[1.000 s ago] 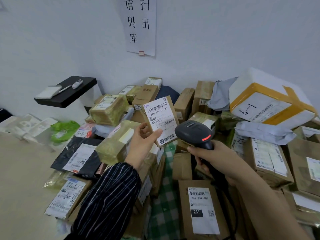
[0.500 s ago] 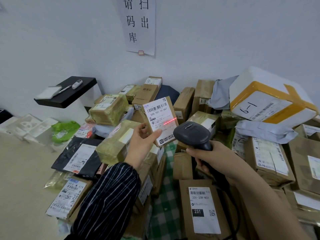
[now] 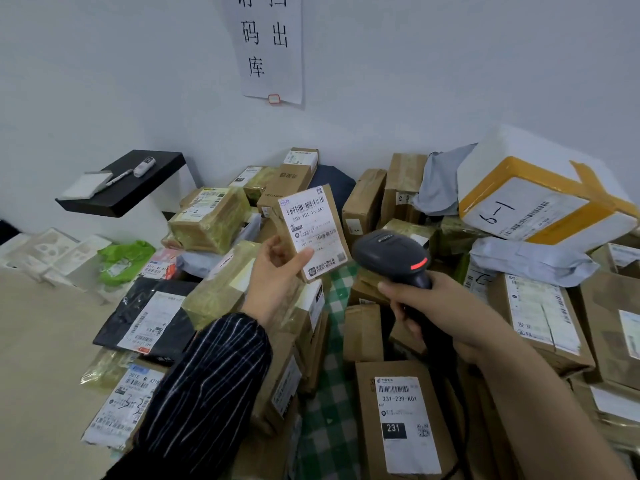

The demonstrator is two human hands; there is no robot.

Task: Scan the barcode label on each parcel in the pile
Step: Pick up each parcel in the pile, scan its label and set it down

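Brown cardboard, much of it wrapped in glossy clear tape, makes up most of the pile [image 3: 363, 209] stacked against the white wall. The left hand [image 3: 273, 278], emerging from a dark sleeve with thin pale stripes [image 3: 207, 393], holds a small brown cardboard parcel [image 3: 334, 206] raised above the pile. Its fingers are curled behind the box and the thumb lies across the lower left of the face. That face carries a white printed label [image 3: 313, 230] with two barcodes, tilted slightly and turned toward the camera.

The right hand [image 3: 440, 306] is wrapped closed around the grip of a black plastic handheld scanner [image 3: 391, 254]. The scanner's rounded matte head sits just beside the parcel's lower right corner, apart from it, with a red light showing on its side.

Below the hands a flat rectangular cardboard parcel marked 231-239-K01 [image 3: 401, 420] lies label up, beside a strip of green-and-white checked cloth [image 3: 332, 393]. To the right a bulky white foam box bound with yellow tape [image 3: 540, 199] rests tilted on a crumpled grey plastic mailer bag [image 3: 530, 261]. At left lie a wrinkled black plastic mailer [image 3: 145, 320] and a bright green plastic bag [image 3: 124, 258]. A black rectangular wall shelf [image 3: 128, 188] carries a white pad, a pen and a small white device. A white paper notice with black characters [image 3: 270, 46] hangs on the wall above.
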